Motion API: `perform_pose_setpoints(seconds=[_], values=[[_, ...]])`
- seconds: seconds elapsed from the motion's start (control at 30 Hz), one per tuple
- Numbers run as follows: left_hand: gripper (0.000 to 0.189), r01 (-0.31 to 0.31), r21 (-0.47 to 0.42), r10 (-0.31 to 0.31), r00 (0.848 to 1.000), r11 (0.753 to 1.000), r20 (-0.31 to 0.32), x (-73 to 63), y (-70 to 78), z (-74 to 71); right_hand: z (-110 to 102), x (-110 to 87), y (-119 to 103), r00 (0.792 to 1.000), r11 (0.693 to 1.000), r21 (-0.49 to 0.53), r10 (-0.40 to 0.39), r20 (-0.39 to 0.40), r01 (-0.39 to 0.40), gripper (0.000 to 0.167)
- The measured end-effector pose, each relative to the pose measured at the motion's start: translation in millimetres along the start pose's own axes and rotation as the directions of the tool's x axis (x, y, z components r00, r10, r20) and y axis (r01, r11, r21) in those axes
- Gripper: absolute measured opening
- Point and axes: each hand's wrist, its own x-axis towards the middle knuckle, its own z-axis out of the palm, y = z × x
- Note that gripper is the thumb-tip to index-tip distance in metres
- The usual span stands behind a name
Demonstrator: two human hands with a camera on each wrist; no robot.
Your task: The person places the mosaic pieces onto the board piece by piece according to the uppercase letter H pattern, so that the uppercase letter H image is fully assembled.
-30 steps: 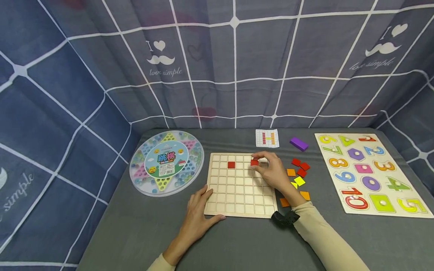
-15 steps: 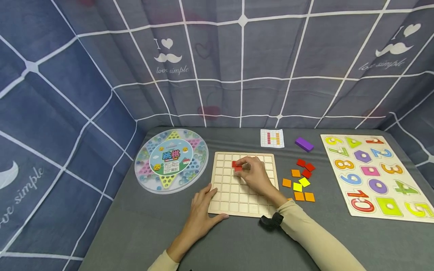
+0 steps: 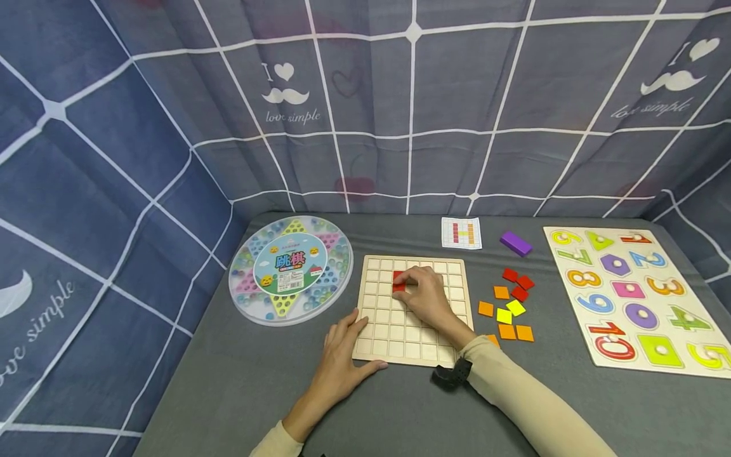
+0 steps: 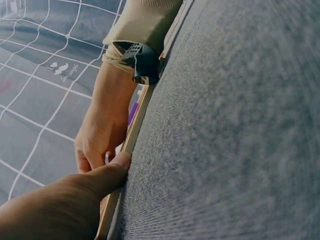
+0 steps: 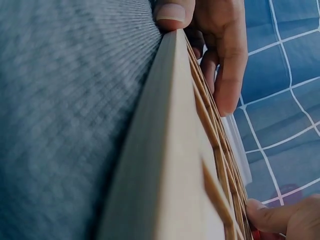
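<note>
A pale wooden grid board [image 3: 388, 333] lies flat on the grey cloth. My right hand [image 3: 428, 295] reaches over its upper middle, thumb and fingers pinching a red square tile [image 3: 398, 287] at a grid cell. Another red tile [image 3: 396, 275] sits in the cell just beyond, partly covered by the fingers. At the board's near left corner rests my left hand [image 3: 338, 358], fingers along the left side and thumb at the front edge. In the right wrist view, that thumb [image 5: 172, 15] touches the corner of the board, and a bit of red shows under my right hand [image 5: 295, 220].
Right of the board lie loose red tiles [image 3: 520, 293], orange tiles [image 3: 506, 331] and yellow tiles [image 3: 516, 308]. Behind are a pattern card [image 3: 461, 233] and a purple block [image 3: 516, 244]. A round Chinese checkers set [image 3: 291, 270] stands left, a number puzzle board [image 3: 634, 298] far right.
My right hand has moved left across the board with its red tile, down to the cell below the first red one. My left hand stays at the corner. The head view has shifted slightly.
</note>
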Motion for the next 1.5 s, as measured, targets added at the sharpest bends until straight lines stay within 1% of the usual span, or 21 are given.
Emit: perform_pose_setpoints(seconds=[0.27,0.5,0.8,1.03,1.5], values=[[0.088,-0.006,-0.003,0.006,1.000,1.000,-0.006,2.2,-0.3,0.3,-0.8,1.4,3.3,0.999,0.999,0.008,-0.048,-0.024,0.048,0.021],[0.088,-0.001,0.003,0.001,1.000,1.000,0.003,1.5,-0.5,0.6,-0.4,-0.5,3.6,1.000,1.000,0.006,-0.024,-0.014,0.024,0.025],[0.087,0.012,-0.004,-0.012,1.000,1.000,0.013,1.1,0.2,0.7,0.0,-2.4,6.6,0.999,0.999,0.014,-0.052,-0.013,0.052,0.024],[0.088,0.007,-0.017,-0.007,1.000,1.000,0.010,1.0,0.1,1.0,-2.1,-3.2,6.7,0.997,0.997,0.025,-0.071,-0.007,0.071,0.025],[0.087,-0.007,-0.004,0.007,1.000,1.000,-0.007,0.3,-0.5,0.8,-0.6,-2.3,8.4,0.997,0.997,0.031,-0.071,0.018,0.070,0.022]])
